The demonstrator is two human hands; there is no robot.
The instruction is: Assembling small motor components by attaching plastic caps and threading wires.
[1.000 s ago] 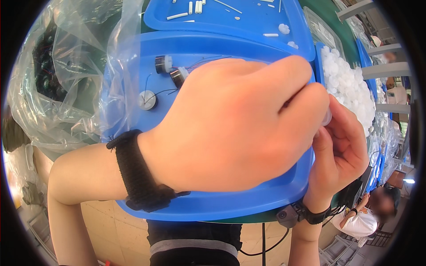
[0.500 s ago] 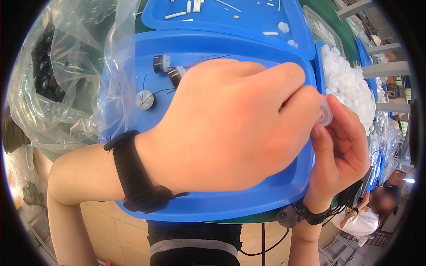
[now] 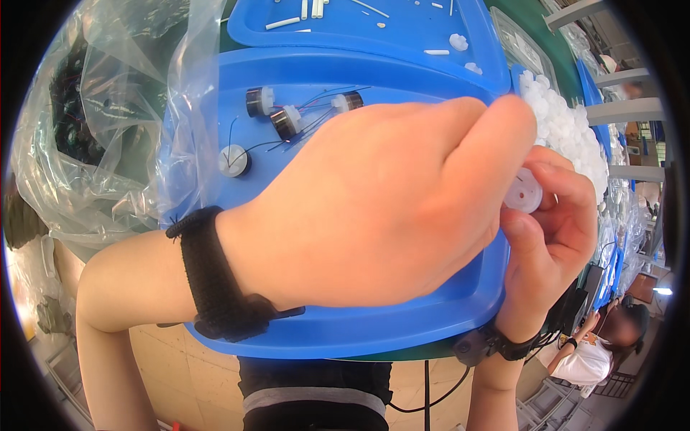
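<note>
My left hand fills the middle of the view above a blue tray, its fingers curled toward my right hand; what it holds is hidden behind it. My right hand pinches a small white round plastic cap between thumb and fingers, right against my left fingertips. On the tray behind lie small black cylindrical motors with white ends and thin wires and a white disc part.
A second blue tray with white sticks and bits lies farther back. A heap of white plastic caps sits at the right. Clear plastic bags holding dark parts stand at the left. Another person sits at the lower right.
My hands stay pressed together over the tray; the white cap in my right fingers now shows its round face more clearly beside my left fingertips.
</note>
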